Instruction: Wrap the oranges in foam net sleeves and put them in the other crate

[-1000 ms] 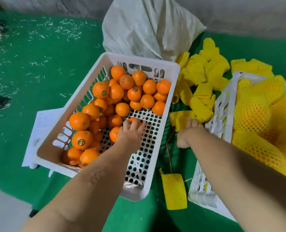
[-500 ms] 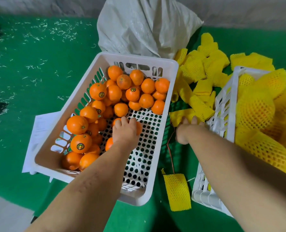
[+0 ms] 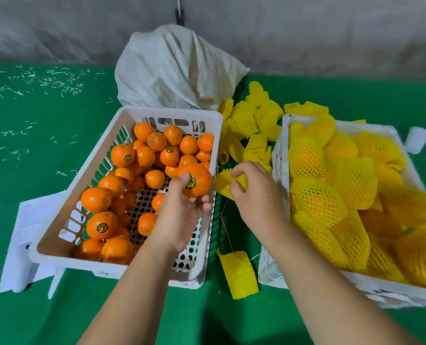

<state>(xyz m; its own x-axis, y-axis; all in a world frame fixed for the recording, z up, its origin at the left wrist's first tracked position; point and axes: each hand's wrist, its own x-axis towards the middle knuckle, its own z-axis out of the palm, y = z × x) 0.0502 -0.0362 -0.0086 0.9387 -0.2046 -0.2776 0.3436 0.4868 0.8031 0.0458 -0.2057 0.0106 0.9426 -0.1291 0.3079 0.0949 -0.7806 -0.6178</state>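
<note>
Now, from the camera on my head, my left hand [image 3: 182,212] was raised over the right side of the left crate [image 3: 57,255], and its fingers were curled around one orange [image 3: 197,180] with a round sticker facing me. This orange was lifted above the crate's right wall, apart from the other bare oranges [image 3: 122,185] that lay in a pile inside, mostly toward the far and left parts. My right hand [image 3: 254,195] was just beside it, over the green gap between the two crates. Its thumb and fingers pinched a yellow foam net sleeve [image 3: 225,181], whose frilled open end pointed toward the orange; the two were near but not touching. More loose sleeves [image 3: 252,125] lay in a heap behind, between the crates and next to a white sack [image 3: 177,70]. One flat sleeve [image 3: 239,273] lay on the green cloth [image 3: 32,150] near me. The right crate [image 3: 280,155] was filled with wrapped oranges [image 3: 316,202]. Some white paper [image 3: 25,220] stuck out from under the left crate.
</note>
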